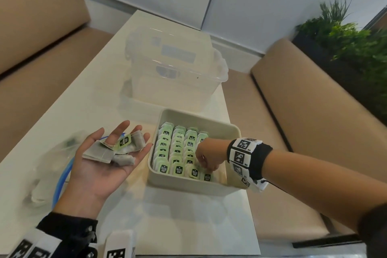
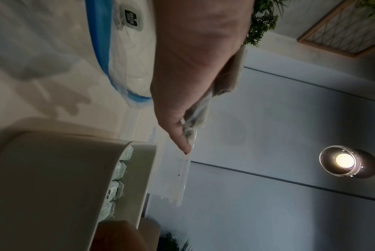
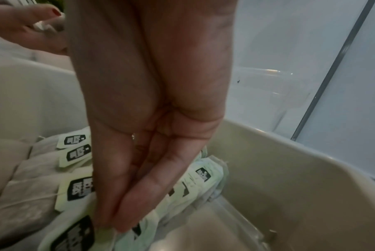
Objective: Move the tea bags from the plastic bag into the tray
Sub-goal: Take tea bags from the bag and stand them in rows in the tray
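the left hand (image 1: 100, 163) lay palm up with straight fingers above the table (image 1: 88, 98), just beside the tray's left wall, carrying a loose pile of tea bags (image 1: 117, 151); judged a holding stock kept close so the other hand had a short reach. these bags lay flat and crossed, long axes mixed, one label facing up.

the right hand (image 1: 206, 160) reached into the tray (image 1: 232, 130) near its front right corner, fingers pointing down and closed on the top of one tea bag (image 3: 139, 225), apparently seating it at the near end of the right-hand row. the filed bags (image 1: 178, 148) stood on edge in four rows running front to back, labels up.

the plastic bag (image 1: 52, 165) lay slack at the table's left edge, at least one bag inside. a clear box (image 1: 176, 81) stood behind the tray.
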`<action>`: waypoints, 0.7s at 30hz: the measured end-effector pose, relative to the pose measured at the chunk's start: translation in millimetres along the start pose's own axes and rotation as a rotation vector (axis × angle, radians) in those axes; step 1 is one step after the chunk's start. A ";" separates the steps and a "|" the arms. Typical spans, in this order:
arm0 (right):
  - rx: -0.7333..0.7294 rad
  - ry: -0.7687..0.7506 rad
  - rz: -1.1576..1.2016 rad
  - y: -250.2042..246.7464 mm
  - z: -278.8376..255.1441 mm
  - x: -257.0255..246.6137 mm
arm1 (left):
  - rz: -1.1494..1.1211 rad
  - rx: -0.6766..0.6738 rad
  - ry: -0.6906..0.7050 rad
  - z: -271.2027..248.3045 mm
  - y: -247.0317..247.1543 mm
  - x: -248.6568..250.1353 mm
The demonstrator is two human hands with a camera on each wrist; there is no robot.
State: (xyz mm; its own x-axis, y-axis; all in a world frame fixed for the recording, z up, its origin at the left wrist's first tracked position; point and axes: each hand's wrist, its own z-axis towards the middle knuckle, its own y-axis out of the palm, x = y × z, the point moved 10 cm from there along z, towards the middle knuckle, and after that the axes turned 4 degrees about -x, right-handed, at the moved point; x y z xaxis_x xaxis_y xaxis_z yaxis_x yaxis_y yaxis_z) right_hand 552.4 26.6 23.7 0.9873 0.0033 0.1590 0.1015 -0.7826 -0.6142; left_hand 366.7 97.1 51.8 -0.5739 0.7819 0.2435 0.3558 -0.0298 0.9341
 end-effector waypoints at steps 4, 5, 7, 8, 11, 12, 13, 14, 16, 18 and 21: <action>-0.001 0.013 -0.046 3.4 6.5 2.9 | -0.008 -0.009 0.002 0.0 2.0 0.1; 0.000 0.009 -0.046 4.6 7.7 3.2 | -0.009 -0.013 0.000 0.3 2.2 0.0; -0.001 0.012 -0.027 7.1 8.8 4.5 | -0.016 -0.023 -0.006 1.6 1.7 -0.7; 0.006 0.017 -0.010 7.4 8.2 5.7 | -0.021 -0.025 -0.009 2.3 1.1 -1.2; 0.016 0.055 0.091 4.9 2.1 17.1 | -0.048 -0.049 -0.019 3.7 2.4 -3.2; 0.000 0.067 0.141 4.4 -1.7 22.1 | -0.052 -0.063 -0.022 3.9 4.6 -4.4; -0.016 0.073 0.194 3.6 -7.0 25.8 | -0.049 -0.072 -0.026 4.0 6.6 -6.0; -0.015 0.072 0.238 -0.4 -13.9 28.4 | -0.047 -0.082 -0.032 4.2 8.9 -8.2; 0.136 0.030 0.275 -29.6 -32.1 27.1 | -0.053 -0.110 -0.050 6.6 13.4 -13.3; 0.416 -0.084 0.362 -75.5 -63.0 11.0 | -0.051 -0.116 -0.073 10.7 17.1 -19.8; 0.769 -0.388 0.460 -132.0 -123.1 -40.0 | -0.072 -0.076 -0.096 17.1 24.3 -30.6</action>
State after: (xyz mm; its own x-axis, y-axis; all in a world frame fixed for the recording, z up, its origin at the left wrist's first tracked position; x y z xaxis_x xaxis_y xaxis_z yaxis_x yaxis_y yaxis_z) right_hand 484.5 53.2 193.6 0.9081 0.1119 -0.4035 -0.3877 -0.1398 -0.9111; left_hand 405.5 83.1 62.5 -0.5215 0.8395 0.1529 0.2575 -0.0160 0.9661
